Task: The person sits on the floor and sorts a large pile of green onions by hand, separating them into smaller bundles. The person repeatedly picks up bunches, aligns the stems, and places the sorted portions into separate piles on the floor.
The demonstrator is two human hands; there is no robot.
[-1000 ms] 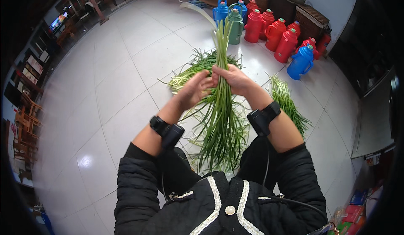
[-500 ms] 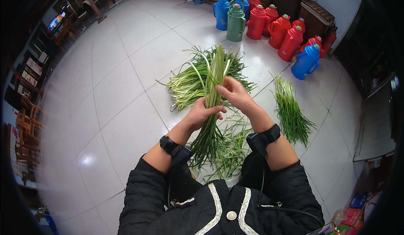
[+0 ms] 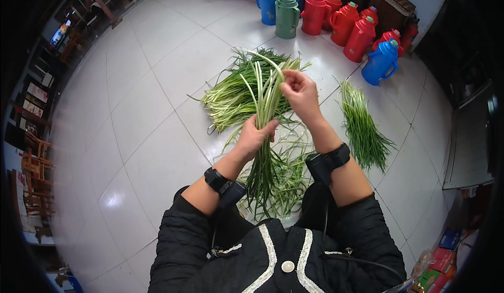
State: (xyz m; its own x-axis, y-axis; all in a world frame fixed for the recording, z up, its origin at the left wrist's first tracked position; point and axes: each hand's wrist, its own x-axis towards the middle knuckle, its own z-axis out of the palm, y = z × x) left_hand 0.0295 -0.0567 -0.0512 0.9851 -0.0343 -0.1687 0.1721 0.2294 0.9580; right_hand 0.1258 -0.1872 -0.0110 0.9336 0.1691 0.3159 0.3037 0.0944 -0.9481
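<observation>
Change: right hand (image 3: pixel 302 91) is up and off to the side of left hand (image 3: pixel 257 135), previously close by. Left grip clamped round the long green-leaved, white-stemmed bundle (image 3: pixel 268 101), held above the floor; right fingertips look pinched together on a curved pale stalk (image 3: pixel 270 61). My read: left carries alone, right works single stalks. Glossy pale-grey tiled floor (image 3: pixel 147 156): thin green-and-white leaf scraps (image 3: pixel 289 183) below, big green leafy heap (image 3: pixel 231 96) beyond, smaller green bunch (image 3: pixel 362 125) right. Red, blue and green vacuum flasks (image 3: pixel 314 12) stand behind; brown wooden chairs (image 3: pixel 37 167) far left.

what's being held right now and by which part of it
A bunch of green stalks: left grip around its middle; right grip at its pale end.
</observation>
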